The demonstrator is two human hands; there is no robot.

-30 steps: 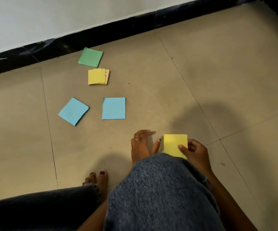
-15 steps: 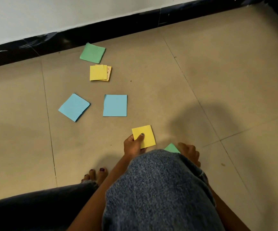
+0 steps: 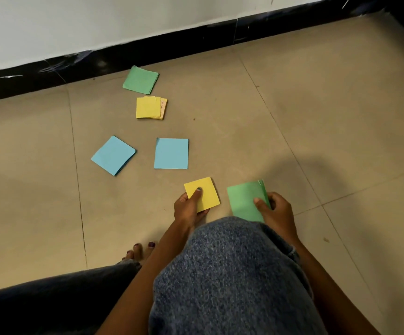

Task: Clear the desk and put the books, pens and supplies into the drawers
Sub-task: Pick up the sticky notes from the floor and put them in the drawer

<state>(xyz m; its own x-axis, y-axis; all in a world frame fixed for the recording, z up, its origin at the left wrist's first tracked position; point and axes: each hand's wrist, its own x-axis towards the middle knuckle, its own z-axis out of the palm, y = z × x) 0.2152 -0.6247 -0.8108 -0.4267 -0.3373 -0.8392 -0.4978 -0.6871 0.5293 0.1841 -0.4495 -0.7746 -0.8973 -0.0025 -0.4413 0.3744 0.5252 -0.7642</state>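
The left hand (image 3: pixel 188 207) pinches a square yellow paper sticky-note pad (image 3: pixel 202 194), thumb pressed on its top face and fingers curled beneath it. Just beside it, at about 3 o'clock, the right hand (image 3: pixel 276 209) grips a square green paper sticky-note pad (image 3: pixel 243 201), thumb on top and fingers wrapped round its right edge, where the sheets fan slightly. The two pads are near each other but apart, both held low over the beige tiled floor (image 3: pixel 329 117), just ahead of a bent knee in blue denim (image 3: pixel 232 274).

Four more pads lie flat on the tiles. At 11 o'clock from the left hand sits a light-blue square pad (image 3: pixel 171 153); at 9 o'clock from that one, a second light-blue pad (image 3: pixel 113 155), turned diamond-wise. Towards 12 o'clock lies a yellow pad with loose sheets skewed at its right side (image 3: pixel 149 108), and beyond it a green pad (image 3: pixel 141 79) near the black skirting (image 3: pixel 196 42) under the white wall (image 3: pixel 99 20). Toes with dark-painted nails (image 3: pixel 143 247) show at 7 o'clock from the left hand.
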